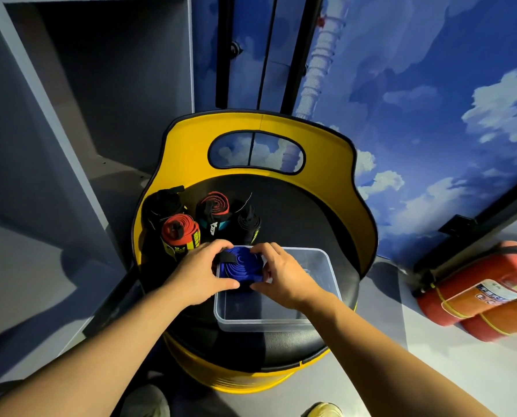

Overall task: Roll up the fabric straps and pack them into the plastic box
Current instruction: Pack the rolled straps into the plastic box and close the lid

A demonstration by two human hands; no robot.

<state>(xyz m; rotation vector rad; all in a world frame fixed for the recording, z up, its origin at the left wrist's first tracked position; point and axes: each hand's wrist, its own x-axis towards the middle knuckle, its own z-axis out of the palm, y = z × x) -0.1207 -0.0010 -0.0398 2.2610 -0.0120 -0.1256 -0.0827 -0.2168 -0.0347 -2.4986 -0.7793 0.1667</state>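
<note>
A rolled blue strap (pixel 241 265) sits at the far left corner of a clear plastic box (pixel 320 299), over its rim. My left hand (pixel 203 273) grips the roll from the left and my right hand (pixel 281 273) grips it from the right, thumbs underneath. Behind the box stand several rolled straps: a red one with yellow print (pixel 179 231), a red and teal one (pixel 214 209), a black one (pixel 248 222) and another black one (pixel 164 203) at the far left. The rest of the box looks empty.
Everything rests on the black seat (pixel 299 212) of a round chair with a yellow backrest (pixel 326 139). Two red fire extinguishers (pixel 485 293) lie on the floor at the right. A grey shelf unit (pixel 70 115) stands at the left, a sky-painted wall behind.
</note>
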